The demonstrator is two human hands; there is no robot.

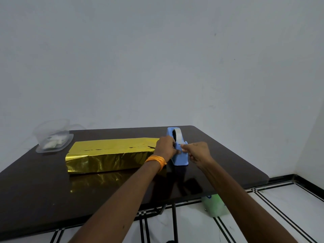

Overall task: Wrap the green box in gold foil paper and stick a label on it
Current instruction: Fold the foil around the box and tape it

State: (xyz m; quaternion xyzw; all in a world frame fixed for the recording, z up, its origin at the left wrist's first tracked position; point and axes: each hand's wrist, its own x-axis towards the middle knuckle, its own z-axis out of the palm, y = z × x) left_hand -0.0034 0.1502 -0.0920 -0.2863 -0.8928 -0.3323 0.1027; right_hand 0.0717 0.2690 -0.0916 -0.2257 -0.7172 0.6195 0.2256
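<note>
The foil-wrapped box (pixel 108 153) lies flat on the dark table (pixel 43 190), left of centre, its long side facing the person. Gold paper covers every face that shows, and a seam with small dark gaps runs along the top. The glossy table surface in front of it shows a gold reflection. Just beside the box's right end stands a blue tape dispenser (pixel 180 158), upright, with a roll of pale tape (pixel 178 136) in its raised back part. The left hand (pixel 165 148), an orange thread band (pixel 156 160) on its wrist, grips the dispenser from the left, its fingers curled round the body. The right hand (pixel 198 152) reaches in from the right; its fingers (pixel 184 146) are curled, with thumb and forefinger pinched together at the dispenser's low front end. Whether a strip of tape sits between them is too small to tell. At the far left corner of the table, well apart from the hands, sits a clear plastic container (pixel 52 137) holding some small pale items. Under the table's right edge a pale green object (pixel 214 205) rests on the white tiled floor (pixel 280 207).
</note>
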